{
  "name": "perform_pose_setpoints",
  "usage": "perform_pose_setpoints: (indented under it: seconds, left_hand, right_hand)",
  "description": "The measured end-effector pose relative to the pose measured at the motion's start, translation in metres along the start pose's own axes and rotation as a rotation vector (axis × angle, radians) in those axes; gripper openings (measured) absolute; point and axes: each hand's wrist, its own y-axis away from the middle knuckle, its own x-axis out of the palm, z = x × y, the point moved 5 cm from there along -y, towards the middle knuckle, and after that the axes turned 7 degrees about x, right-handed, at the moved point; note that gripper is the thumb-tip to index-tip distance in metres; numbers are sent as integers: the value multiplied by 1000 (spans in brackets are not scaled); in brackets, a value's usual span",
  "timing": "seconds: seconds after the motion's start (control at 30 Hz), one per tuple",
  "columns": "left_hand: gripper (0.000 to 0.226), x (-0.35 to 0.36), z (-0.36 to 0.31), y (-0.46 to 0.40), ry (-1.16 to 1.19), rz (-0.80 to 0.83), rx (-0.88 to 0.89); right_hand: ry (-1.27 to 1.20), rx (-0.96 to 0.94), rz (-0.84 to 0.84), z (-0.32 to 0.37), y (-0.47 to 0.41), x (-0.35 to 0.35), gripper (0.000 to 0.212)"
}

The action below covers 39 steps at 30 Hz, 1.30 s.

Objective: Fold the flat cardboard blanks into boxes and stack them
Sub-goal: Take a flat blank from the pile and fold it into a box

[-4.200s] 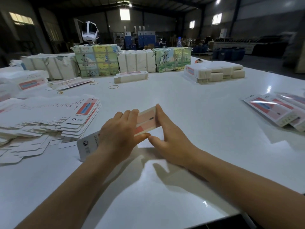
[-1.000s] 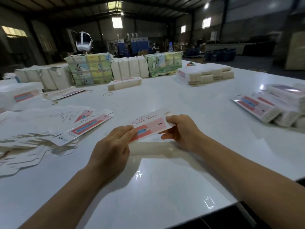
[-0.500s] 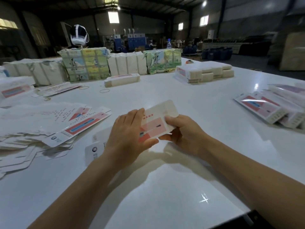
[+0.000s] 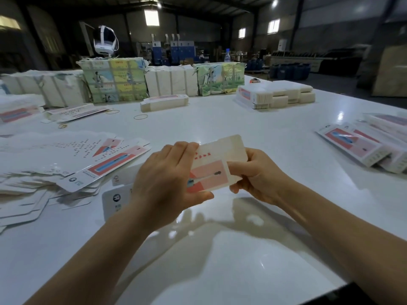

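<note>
I hold a long white cardboard blank [image 4: 211, 170] with a pink and blue print just above the white table [image 4: 242, 249]. My left hand [image 4: 167, 179] grips its middle, fingers over the top edge and thumb underneath. My right hand [image 4: 257, 175] pinches its right end, where a white flap stands up. The blank's left end sticks out below my left wrist. A spread heap of flat blanks [image 4: 66, 164] lies at the left. Folded boxes [image 4: 361, 146] lie in a pile at the right edge.
Wrapped bundles [image 4: 114, 82] line the table's far side, with a banded blank stack [image 4: 165, 103] and a white stack [image 4: 275, 93] before them. Rubber bands [image 4: 141, 116] lie loose. More blanks [image 4: 19, 111] sit far left. The table's near edge runs bottom right.
Over the last second I have lifted the blank from lying flat to tilted up toward me. My left hand has closed over its middle, and the right end flap has come up.
</note>
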Motion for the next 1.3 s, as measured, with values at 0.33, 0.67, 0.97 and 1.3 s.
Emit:
perform_pose_setpoints:
  seconds: [0.33,0.67,0.97,1.3]
  left_hand:
    - [56,-7,22,5,269,-83,-336]
    - [69,5,16,4,308,-14,-303]
    - [68,12,15,6,377,60,-237]
    - [81,16,2,3,130,61,-279]
  right_hand:
    - [221,-402,-617,16,18,-20,13]
    - [653,-562,-535,14,23,14,23]
    - [699,-590,-393,16,25,24,29]
    - [700,-533,-407,8,26,35,54]
